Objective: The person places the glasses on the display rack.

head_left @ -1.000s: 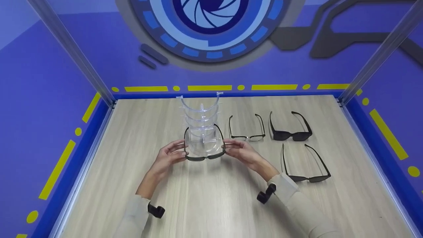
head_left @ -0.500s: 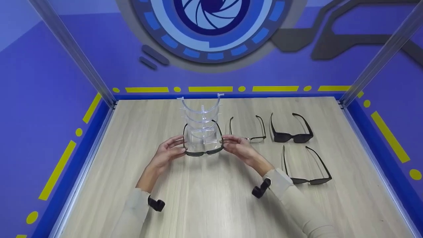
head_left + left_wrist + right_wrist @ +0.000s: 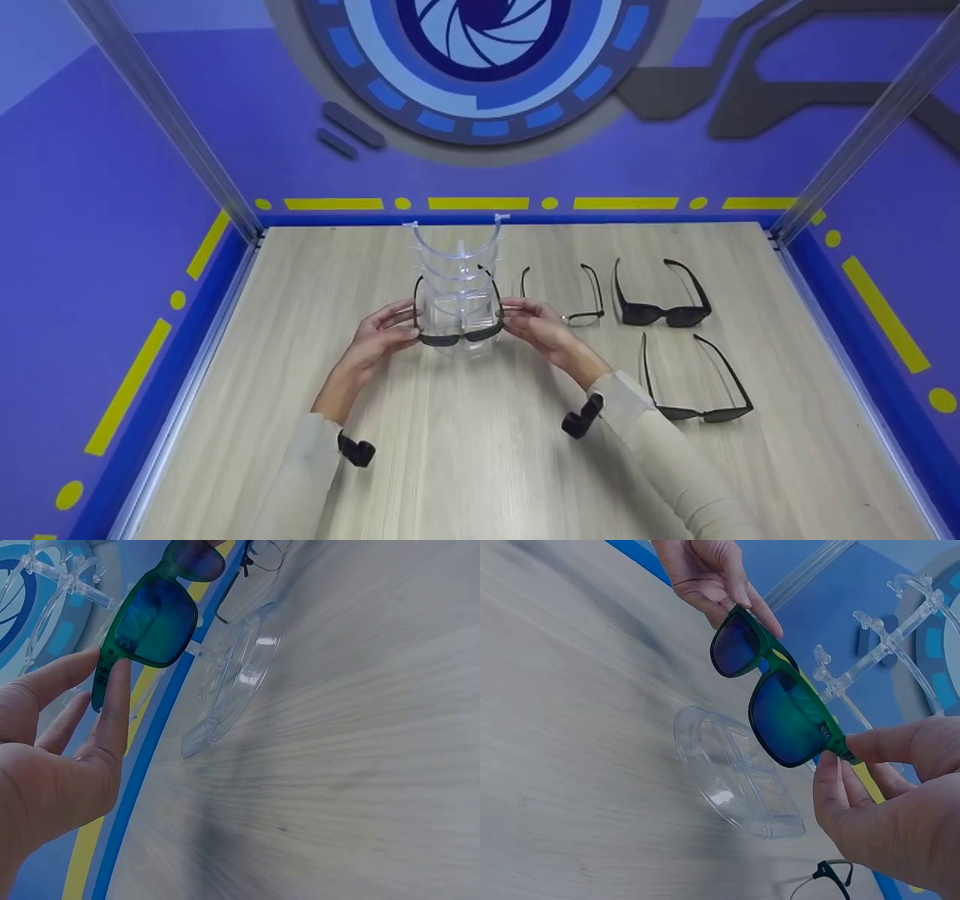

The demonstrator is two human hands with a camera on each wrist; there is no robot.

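Note:
Both hands hold one pair of sunglasses [image 3: 439, 340], green-framed with blue-green mirrored lenses in the wrist views, dark in the head view. My left hand [image 3: 381, 336] pinches the left hinge end between thumb and fingers. On the other side, my right hand [image 3: 546, 330] pinches the right hinge end, as the right wrist view shows close up on the sunglasses [image 3: 791, 720]. Their temples point away from me, on either side of a clear plastic display stand [image 3: 461, 259] with several curved arms. The stand's rounded base [image 3: 731, 780] sits below the lenses. Whether the sunglasses touch the stand, I cannot tell.
Right of the stand lie clear-lens eyeglasses [image 3: 585, 319], partly behind my right hand. Thick black sunglasses [image 3: 666, 315] lie farther right. Nearer me are thin dark sunglasses [image 3: 705, 414], beside my right sleeve. Blue-purple panels [image 3: 480, 176] wall the wooden table [image 3: 465, 465].
Both hands have carried the sunglasses away from me and slightly left, farther round the stand. The other glasses stay in place.

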